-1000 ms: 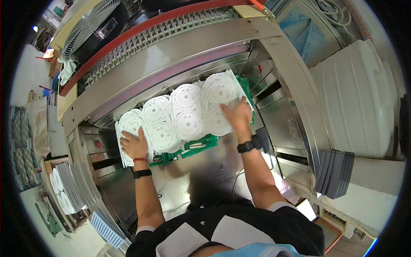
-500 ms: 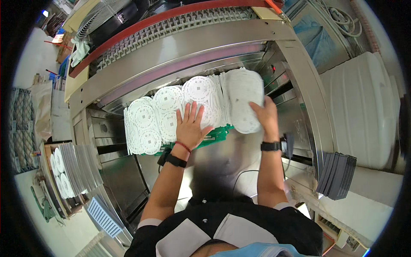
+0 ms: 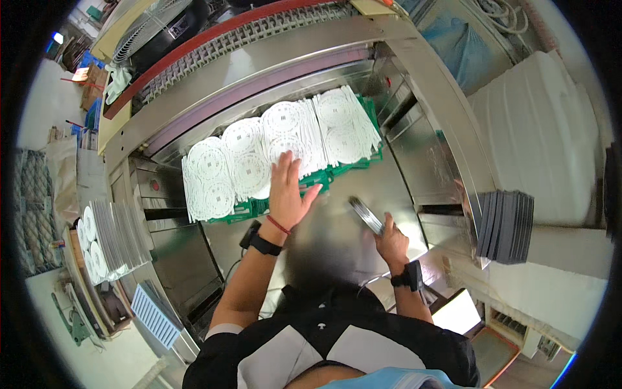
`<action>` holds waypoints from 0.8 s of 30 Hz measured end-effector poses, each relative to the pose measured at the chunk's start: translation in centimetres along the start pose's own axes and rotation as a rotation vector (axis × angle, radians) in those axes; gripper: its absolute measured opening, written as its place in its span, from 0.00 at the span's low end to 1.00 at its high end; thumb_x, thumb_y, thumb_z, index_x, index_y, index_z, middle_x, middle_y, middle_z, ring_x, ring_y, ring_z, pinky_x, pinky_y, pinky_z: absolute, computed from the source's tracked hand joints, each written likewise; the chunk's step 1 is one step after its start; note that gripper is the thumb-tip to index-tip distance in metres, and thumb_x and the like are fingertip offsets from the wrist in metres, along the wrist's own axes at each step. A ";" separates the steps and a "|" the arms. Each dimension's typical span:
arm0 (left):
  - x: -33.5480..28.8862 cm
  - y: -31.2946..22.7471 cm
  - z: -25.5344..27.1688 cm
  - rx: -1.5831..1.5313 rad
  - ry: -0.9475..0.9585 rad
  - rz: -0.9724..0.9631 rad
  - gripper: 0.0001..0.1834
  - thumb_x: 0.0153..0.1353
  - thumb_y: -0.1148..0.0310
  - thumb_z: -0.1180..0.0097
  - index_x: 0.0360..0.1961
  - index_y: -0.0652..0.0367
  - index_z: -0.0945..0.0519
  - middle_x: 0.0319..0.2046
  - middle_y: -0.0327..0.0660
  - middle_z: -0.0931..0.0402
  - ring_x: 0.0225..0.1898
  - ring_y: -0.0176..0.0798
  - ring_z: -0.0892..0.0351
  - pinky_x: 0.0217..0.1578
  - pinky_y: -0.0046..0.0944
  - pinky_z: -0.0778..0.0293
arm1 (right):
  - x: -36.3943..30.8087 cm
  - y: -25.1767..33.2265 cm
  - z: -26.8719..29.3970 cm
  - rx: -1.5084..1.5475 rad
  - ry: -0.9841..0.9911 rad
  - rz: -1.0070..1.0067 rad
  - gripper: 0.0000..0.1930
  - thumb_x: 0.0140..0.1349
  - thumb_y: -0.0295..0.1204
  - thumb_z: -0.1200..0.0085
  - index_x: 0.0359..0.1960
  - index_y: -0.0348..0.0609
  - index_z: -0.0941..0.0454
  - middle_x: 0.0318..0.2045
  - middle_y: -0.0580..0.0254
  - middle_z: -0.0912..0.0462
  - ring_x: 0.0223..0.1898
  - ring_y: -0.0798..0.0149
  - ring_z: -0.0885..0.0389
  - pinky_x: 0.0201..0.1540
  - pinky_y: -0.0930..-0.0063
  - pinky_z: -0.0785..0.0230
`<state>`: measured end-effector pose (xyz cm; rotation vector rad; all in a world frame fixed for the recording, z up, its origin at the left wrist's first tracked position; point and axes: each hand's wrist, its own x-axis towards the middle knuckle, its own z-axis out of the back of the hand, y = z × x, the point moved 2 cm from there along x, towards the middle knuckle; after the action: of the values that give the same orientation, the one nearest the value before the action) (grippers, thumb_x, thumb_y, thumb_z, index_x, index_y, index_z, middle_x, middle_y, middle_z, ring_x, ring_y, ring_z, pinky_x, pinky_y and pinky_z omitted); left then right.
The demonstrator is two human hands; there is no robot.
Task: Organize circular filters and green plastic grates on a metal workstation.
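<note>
White circuit board panels with printed round discs (image 3: 285,123) lie in several overlapping piles across the far side of a metal work surface (image 3: 363,191), on green racks (image 3: 243,209). My left hand (image 3: 288,194) is open, fingers spread, with its fingertips at the near edge of the piles right of the middle. To the right, over the bare metal, my right hand (image 3: 392,243) grips a thin panel (image 3: 367,216) by its near end. The panel is tilted nearly edge-on, looks silvery grey and is slightly blurred.
A metal frame (image 3: 447,129) surrounds the work surface, with a chain conveyor (image 3: 240,48) beyond it. Upright grey panels (image 3: 123,233) stand at left, near a blue slotted tray (image 3: 155,314). Dark plates (image 3: 505,227) stand at right. A fan (image 3: 155,32) is at far left.
My right hand has drawn back toward me from the rightmost pile, turning the panel nearly edge-on. That pile and the green rack under it now show. My left hand stays beside the piles.
</note>
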<state>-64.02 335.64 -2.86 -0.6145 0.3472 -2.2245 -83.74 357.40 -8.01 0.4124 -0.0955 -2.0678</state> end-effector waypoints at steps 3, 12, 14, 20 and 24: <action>-3.8 -2.8 -1.9 -0.341 -0.043 -0.001 0.33 0.55 0.59 0.42 0.57 0.67 0.38 0.61 0.58 0.46 0.63 0.58 0.47 0.59 0.57 0.48 | 0.6 0.3 -0.2 -0.106 0.074 -0.080 0.22 0.50 0.38 0.41 0.46 0.45 0.31 0.31 0.53 0.20 0.32 0.50 0.20 0.32 0.58 0.28; -8.2 -7.7 -8.8 -1.577 0.075 0.392 0.43 0.50 0.54 0.36 0.62 0.59 0.43 0.54 0.48 0.33 0.59 0.42 0.38 0.59 0.44 0.42 | -1.6 -0.4 -0.2 0.924 0.038 0.176 0.21 0.45 0.32 0.33 0.41 0.38 0.23 0.33 0.50 0.18 0.34 0.56 0.19 0.39 0.70 0.28; -8.3 -8.8 -8.2 -1.563 0.073 0.381 0.44 0.48 0.50 0.36 0.60 0.60 0.41 0.50 0.45 0.30 0.53 0.38 0.33 0.55 0.39 0.37 | -1.7 -0.9 -2.8 0.906 -0.017 0.101 0.23 0.43 0.31 0.32 0.43 0.39 0.23 0.34 0.51 0.19 0.35 0.56 0.20 0.40 0.69 0.29; -9.6 -9.7 -7.7 -1.119 0.073 0.360 0.28 0.50 0.56 0.38 0.47 0.62 0.29 0.44 0.42 0.28 0.45 0.38 0.29 0.46 0.36 0.32 | -1.3 -1.5 -2.8 0.773 -0.081 0.291 0.27 0.41 0.31 0.30 0.44 0.38 0.25 0.39 0.52 0.20 0.41 0.62 0.21 0.42 0.71 0.29; -10.3 -11.4 -7.4 -0.971 -0.089 0.092 0.25 0.53 0.56 0.41 0.46 0.63 0.29 0.44 0.45 0.29 0.46 0.40 0.30 0.47 0.37 0.34 | -3.1 -2.0 -4.0 0.915 -0.244 0.193 0.27 0.39 0.30 0.29 0.44 0.39 0.25 0.38 0.54 0.20 0.40 0.62 0.20 0.42 0.71 0.28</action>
<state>-69.19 351.21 -7.49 -1.1499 1.4042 -1.8300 -82.66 361.47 -11.46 0.6566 -1.2025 -1.7706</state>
